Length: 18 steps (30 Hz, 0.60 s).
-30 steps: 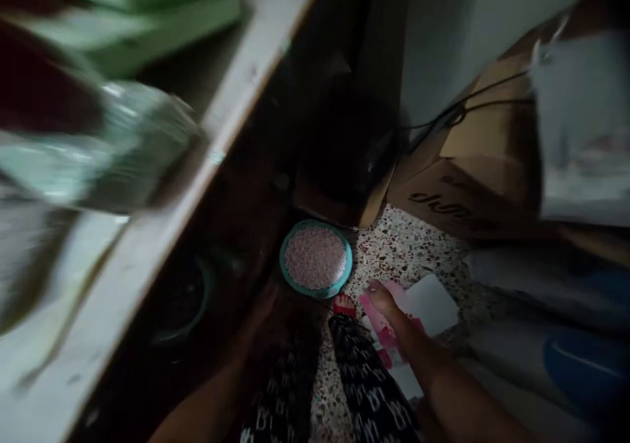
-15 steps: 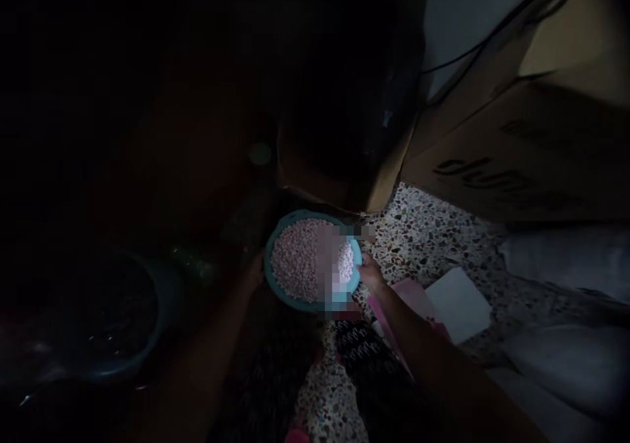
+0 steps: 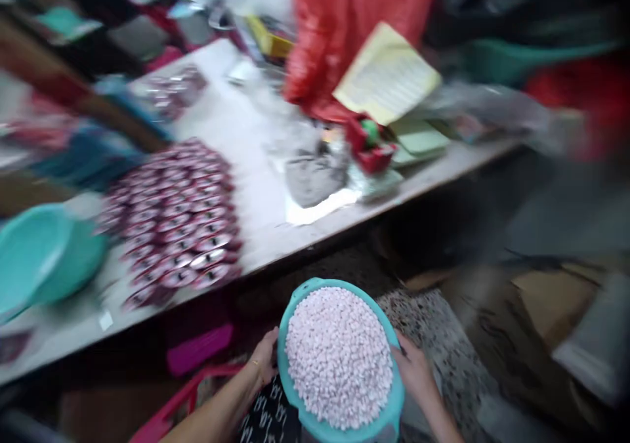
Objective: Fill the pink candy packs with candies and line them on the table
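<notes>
Gripping from opposite sides in the head view, the left hand and right hand are clamped on a basin of pale pellets, between them near the table; a level rim and equal grip should best prevent spilling.
</notes>
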Each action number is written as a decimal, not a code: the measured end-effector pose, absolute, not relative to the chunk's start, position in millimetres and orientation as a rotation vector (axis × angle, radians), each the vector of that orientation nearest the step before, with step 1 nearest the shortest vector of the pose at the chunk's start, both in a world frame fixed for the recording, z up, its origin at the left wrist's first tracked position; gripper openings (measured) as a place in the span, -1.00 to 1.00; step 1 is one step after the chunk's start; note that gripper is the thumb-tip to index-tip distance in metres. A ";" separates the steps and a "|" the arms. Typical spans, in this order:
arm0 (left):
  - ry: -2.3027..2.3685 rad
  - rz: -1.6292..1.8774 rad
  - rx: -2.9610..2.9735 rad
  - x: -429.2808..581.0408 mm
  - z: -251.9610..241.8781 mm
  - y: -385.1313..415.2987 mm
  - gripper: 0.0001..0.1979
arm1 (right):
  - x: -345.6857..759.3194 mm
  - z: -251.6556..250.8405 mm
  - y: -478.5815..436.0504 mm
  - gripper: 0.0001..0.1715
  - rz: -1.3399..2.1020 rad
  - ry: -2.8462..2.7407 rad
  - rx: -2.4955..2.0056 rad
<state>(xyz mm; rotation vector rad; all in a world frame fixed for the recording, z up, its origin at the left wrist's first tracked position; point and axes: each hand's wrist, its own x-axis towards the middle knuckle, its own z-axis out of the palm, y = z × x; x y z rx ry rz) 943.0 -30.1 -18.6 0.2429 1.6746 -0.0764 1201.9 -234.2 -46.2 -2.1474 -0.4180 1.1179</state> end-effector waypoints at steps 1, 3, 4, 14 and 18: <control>1.696 -0.027 0.186 925.0 0.1 -41.0 -0.64 | 1199.1 -35.0 -227.9 -0.34 1.161 -0.506 -2.151; 1.728 0.057 0.088 889.0 30.3 -57.8 -0.63 | 1188.5 -22.0 -208.2 -0.30 1.273 -0.683 -2.136; 1.737 0.101 0.040 870.4 42.2 -64.5 -0.62 | 1179.9 -18.2 -195.5 -0.28 1.340 -0.776 -2.111; 1.781 0.584 -0.279 681.8 62.2 -80.6 -0.68 | 999.9 17.5 -32.7 -0.38 1.621 -1.198 -1.677; 1.791 0.787 -0.280 617.5 41.3 -37.6 -0.80 | 917.9 -3.4 26.6 -0.46 1.697 -0.949 -1.641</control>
